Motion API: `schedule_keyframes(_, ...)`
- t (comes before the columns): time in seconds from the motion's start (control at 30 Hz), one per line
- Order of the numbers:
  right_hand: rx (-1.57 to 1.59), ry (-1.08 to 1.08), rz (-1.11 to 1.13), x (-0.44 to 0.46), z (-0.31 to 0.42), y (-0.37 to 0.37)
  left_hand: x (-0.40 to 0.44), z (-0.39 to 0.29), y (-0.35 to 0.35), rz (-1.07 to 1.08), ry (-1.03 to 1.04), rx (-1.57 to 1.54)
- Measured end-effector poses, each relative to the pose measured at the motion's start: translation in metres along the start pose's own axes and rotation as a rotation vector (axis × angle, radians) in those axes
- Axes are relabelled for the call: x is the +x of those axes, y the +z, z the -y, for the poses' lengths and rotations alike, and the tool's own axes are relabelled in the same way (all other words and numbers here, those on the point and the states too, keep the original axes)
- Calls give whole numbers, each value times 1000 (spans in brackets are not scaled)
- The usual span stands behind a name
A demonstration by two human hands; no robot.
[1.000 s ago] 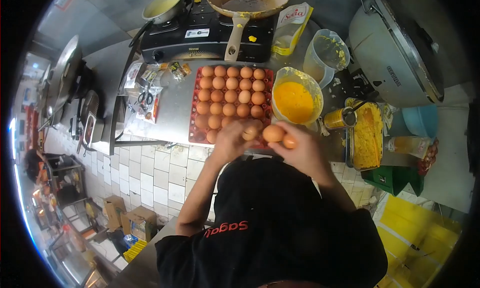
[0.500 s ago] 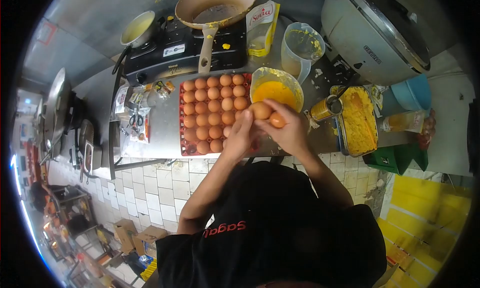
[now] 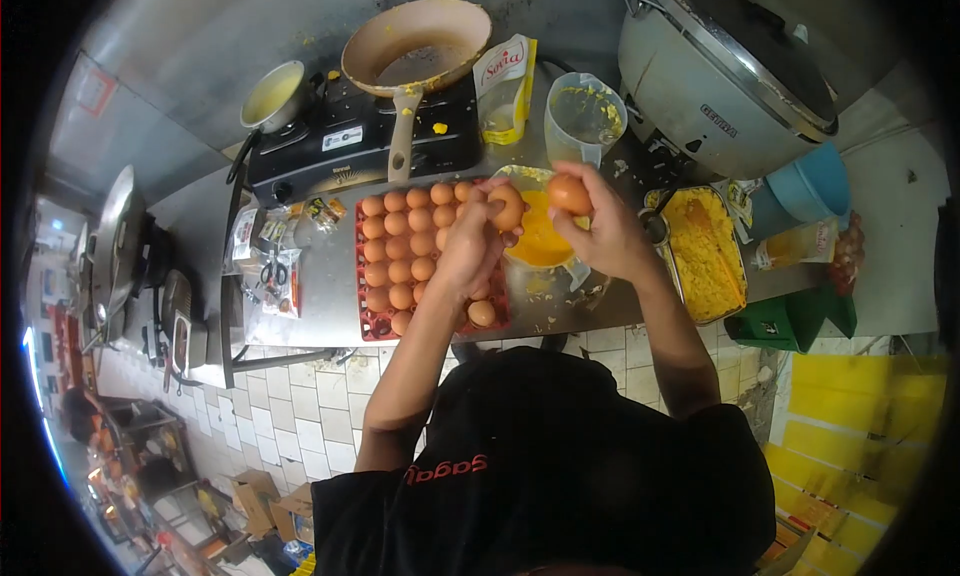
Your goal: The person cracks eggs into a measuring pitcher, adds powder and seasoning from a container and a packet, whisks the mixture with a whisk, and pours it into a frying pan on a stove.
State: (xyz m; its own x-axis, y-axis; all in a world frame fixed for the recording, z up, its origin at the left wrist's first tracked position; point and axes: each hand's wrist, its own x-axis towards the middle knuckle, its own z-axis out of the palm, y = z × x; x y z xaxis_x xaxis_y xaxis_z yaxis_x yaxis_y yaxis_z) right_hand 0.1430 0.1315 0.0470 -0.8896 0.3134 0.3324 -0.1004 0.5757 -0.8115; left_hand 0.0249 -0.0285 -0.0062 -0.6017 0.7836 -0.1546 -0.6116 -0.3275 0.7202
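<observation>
My left hand [image 3: 472, 244] is closed round a brown egg [image 3: 508, 206], over the right edge of the red egg tray [image 3: 492, 328]. A second brown egg [image 3: 569, 193] is in my right hand [image 3: 615, 238], gripped between thumb and fingers. Both eggs are above a plastic jug [image 3: 522, 175] with yellow liquid egg [image 3: 538, 240] in it. Rows of brown eggs [image 3: 398, 246] fill much of the tray, and some slots at its near right corner show no egg. My left forearm hides part of the tray.
Behind the tray stands a gas stove [image 3: 345, 141] with a frying pan [image 3: 405, 51] and a small saucepan [image 3: 272, 96]. A clear measuring jug [image 3: 585, 116], a Sovia pouch [image 3: 505, 86] and a large cooker [image 3: 715, 76] line the back. Rightward lies a tray of yellow crumbly food [image 3: 708, 261].
My hands have moved apart, each with an egg; the right one has lifted and shifted right. The camera view has shifted slightly.
</observation>
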Motion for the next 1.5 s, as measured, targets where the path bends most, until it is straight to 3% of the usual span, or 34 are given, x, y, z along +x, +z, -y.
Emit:
schedule_keyframes(0.13,-161,-326,-320,-1,1,23,16,0,22,-85,-26,5)
schedule_keyframes(0.17,-300,-375,-272,0,-1,33,21,5,29,-96,-3,-10)
schedule_keyframes(0.27,-171,-234,-257,1,-15,41,25,9,23,-79,-76,28)
schedule_keyframes(0.4,-114,-237,-292,-1,-15,32,24,4,23,-73,-172,17)
schedule_keyframes(0.47,-81,-245,-207,3,-19,28,21,0,39,-82,-187,33)
schedule_keyframes(0.63,180,35,134,12,-34,1,24,-15,30,23,-224,440)
schedule_keyframes(0.73,258,69,238,18,-47,-3,23,-20,26,77,-230,564)
schedule_keyframes(0.8,240,63,151,17,-52,2,34,-10,10,137,-211,611)
schedule_keyframes(0.9,141,62,-10,13,-61,13,42,0,-1,173,15,588)
schedule_keyframes(0.97,98,61,-109,12,-59,17,43,-1,-4,164,193,803)
schedule_keyframes(1.1,91,137,-123,12,-56,17,34,-10,10,104,413,1184)
schedule_keyframes(1.17,62,128,-130,16,-52,12,38,-8,2,143,490,1167)
schedule_keyframes(1.27,157,-36,-29,19,-53,-3,39,-18,-5,216,494,1123)
schedule_keyframes(1.4,-189,-277,31,23,-45,-13,37,-38,5,391,591,1359)
schedule_keyframes(1.5,-266,-336,28,19,-44,-2,36,-38,5,334,677,1410)
